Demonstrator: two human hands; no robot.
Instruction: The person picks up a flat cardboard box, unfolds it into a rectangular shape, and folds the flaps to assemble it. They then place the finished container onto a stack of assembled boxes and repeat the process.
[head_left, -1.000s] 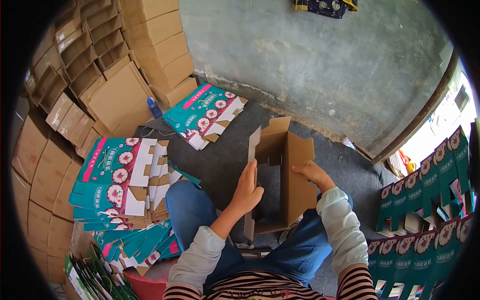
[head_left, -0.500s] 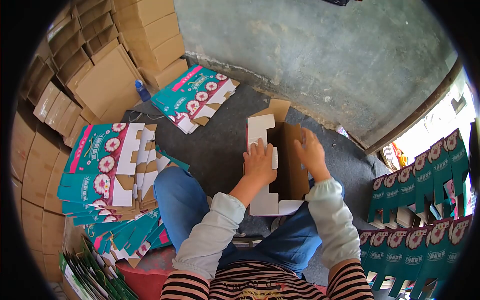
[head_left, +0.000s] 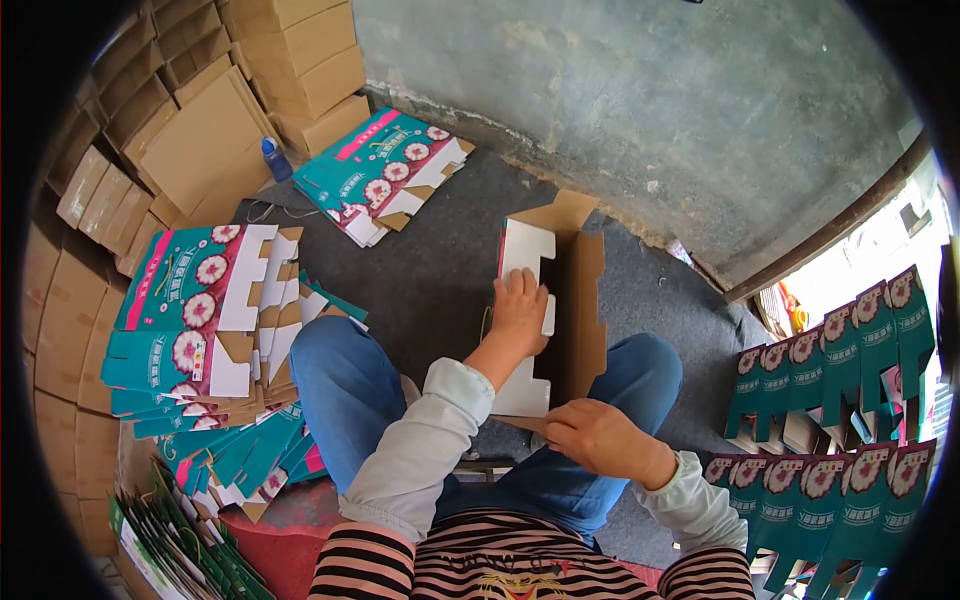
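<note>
A cardboard carton (head_left: 590, 300) with an open top stands between my knees, brown inside, with notched white flaps on its left side. My left hand (head_left: 520, 315) lies on the white flap, its fingers stretched out over the surface. At the carton's near end, my right hand (head_left: 600, 438) has its fingers closed on the edge of a flap. The right fingertips partly cover that flap. Most of the carton's printed outside is hidden from me.
Flat teal printed cartons (head_left: 190, 300) are piled at my left, with another stack (head_left: 385, 175) farther back. Rows of teal cartons (head_left: 820, 500) stand at right. Brown boxes (head_left: 300, 60) line the left wall; a blue bottle (head_left: 275, 160) stands near them.
My right hand has moved from the carton's right side down to its near end and closed on a flap there. The left hand stays on the white flap.
</note>
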